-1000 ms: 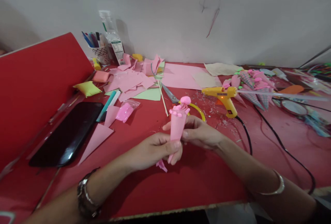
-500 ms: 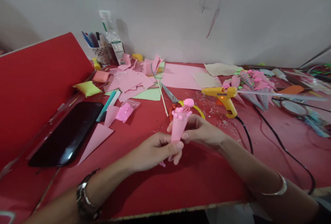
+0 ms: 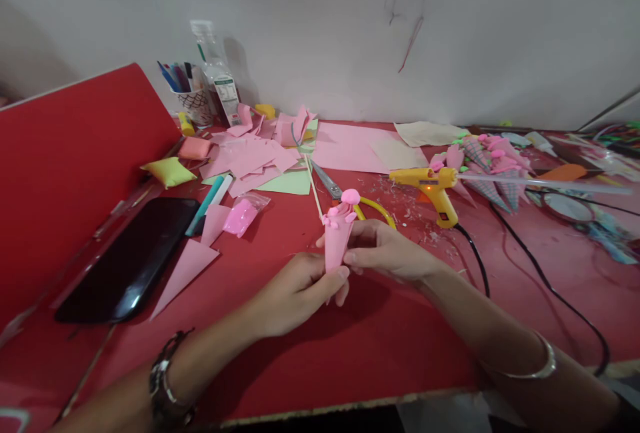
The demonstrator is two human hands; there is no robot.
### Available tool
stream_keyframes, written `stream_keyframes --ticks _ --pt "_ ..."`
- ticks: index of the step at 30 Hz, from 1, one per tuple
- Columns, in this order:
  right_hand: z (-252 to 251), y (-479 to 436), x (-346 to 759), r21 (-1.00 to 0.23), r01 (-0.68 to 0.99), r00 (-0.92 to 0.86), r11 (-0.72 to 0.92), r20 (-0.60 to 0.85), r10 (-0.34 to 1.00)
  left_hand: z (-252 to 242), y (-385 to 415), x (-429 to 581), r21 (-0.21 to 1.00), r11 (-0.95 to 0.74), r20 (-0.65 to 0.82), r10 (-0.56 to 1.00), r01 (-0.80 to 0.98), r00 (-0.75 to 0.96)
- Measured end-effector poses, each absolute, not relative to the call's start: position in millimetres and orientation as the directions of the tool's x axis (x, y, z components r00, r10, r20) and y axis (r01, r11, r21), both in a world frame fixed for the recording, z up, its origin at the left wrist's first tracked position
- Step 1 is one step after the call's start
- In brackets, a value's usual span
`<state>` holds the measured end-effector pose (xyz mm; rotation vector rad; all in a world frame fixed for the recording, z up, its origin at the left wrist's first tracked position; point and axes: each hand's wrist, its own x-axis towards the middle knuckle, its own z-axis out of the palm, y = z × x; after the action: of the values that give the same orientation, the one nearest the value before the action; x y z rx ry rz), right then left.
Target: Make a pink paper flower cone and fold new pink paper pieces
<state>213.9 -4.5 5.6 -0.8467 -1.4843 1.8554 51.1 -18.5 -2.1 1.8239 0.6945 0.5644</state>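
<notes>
The pink paper cone [image 3: 336,248] you held looked light and thin-walled, likely to crease under a hard squeeze, so its plain lower half seemed the place to grip, away from the soft-looking small balls [image 3: 335,223]. Your left hand [image 3: 295,293] pinched it near the narrow end and your right hand [image 3: 387,252] held its side, above the red table [image 3: 400,353]. It tapered downward, the balls ringing its mouth beneath a larger pink ball [image 3: 351,196].

Cone [image 3: 337,246] is matt ppr, phone [image 3: 133,253] glossy, glue gun [image 3: 442,203] plas.
</notes>
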Motion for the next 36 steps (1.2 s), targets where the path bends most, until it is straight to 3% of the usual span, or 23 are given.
stream_keyframes --ticks 10,18,26,36 --pt "5 -3 211 -0.971 -0.123 -0.592 -0.207 -0.095 0.8 -4 -18 50 0.93 -0.333 0.119 0.673 0.155 0.73" --pt "-1 -1 207 -0.94 -0.226 -0.28 -0.256 -0.189 0.941 -4 -19 49 0.898 -0.413 0.235 0.745 0.154 0.624" --pt "2 -1 204 -0.899 -0.353 -0.205 -0.261 -0.198 0.959 -5 -19 51 0.908 -0.393 0.236 0.768 0.147 0.596" --pt "0 0 204 -0.962 -0.237 -0.038 -0.138 -0.133 0.99 -4 -17 51 0.904 -0.396 0.232 0.77 0.16 0.594"
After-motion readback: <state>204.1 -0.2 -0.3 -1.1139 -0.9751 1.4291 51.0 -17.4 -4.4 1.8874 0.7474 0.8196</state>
